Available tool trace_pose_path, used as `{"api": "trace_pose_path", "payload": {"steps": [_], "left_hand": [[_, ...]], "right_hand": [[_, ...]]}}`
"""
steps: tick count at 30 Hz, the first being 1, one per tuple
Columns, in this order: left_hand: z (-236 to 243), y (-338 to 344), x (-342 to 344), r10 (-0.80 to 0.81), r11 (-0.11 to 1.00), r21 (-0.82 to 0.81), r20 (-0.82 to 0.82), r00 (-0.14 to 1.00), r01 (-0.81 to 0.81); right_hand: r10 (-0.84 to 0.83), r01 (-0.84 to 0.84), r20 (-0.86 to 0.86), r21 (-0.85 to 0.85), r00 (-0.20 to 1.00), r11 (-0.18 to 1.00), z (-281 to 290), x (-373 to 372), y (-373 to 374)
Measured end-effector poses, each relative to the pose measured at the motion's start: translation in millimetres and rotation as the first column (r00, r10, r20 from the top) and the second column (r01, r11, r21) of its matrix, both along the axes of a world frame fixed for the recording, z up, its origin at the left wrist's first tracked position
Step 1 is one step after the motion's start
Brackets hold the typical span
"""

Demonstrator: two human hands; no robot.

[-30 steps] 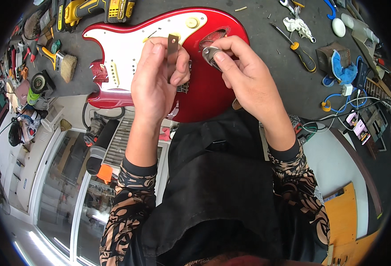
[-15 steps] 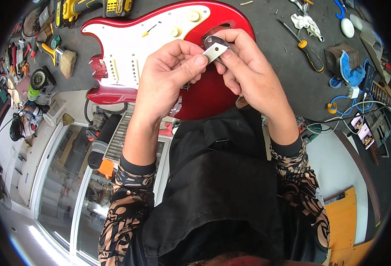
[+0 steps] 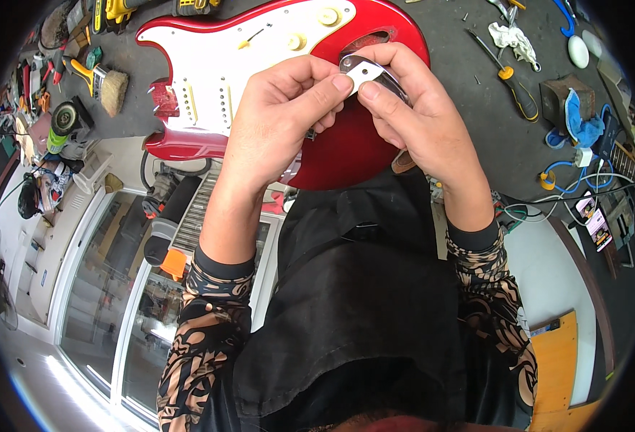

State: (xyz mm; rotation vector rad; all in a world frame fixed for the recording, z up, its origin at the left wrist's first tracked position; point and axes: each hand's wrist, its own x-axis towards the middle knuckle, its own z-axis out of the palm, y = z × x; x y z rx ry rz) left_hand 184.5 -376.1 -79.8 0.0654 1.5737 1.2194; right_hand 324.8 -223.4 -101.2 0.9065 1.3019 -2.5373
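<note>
A small metal plate (image 3: pixel 363 72) is pinched between both hands above the red guitar (image 3: pixel 346 144) lying on the desk (image 3: pixel 476 122). The left hand (image 3: pixel 278 119) and right hand (image 3: pixel 422 119) each grip it with thumb and fingertips. A screwdriver (image 3: pixel 508 75) lies to the right.
</note>
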Motion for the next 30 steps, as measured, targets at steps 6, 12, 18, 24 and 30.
{"api": "trace_pose_path", "payload": {"steps": [6,12,18,24,30], "left_hand": [[-2,-2,-1,0.044,0.999,0.004,0.059,0.997,-0.045],[-4,-4,-1,0.054,0.999,-0.002,0.025,0.998,-0.054],[-4,-6,-5,0.051,0.999,0.004,0.072,0.996,-0.052],[-6,-5,-4,0.067,0.998,-0.003,0.038,0.997,-0.067],[-3,-3,-6,0.062,0.998,-0.024,0.044,0.997,-0.061]], "right_hand": [[-0.029,0.029,0.006,0.011,1.0,1.0,0,-2,-4],[-0.013,0.012,0.038,0.024,0.999,1.0,2,-3,-3],[-0.033,0.031,0.041,0.032,0.999,0.999,0,-2,-7],[-0.055,0.054,0.055,0.014,0.997,0.998,1,-3,-9],[-0.072,0.072,0.037,0.009,0.997,0.997,-1,-3,-11]]}}
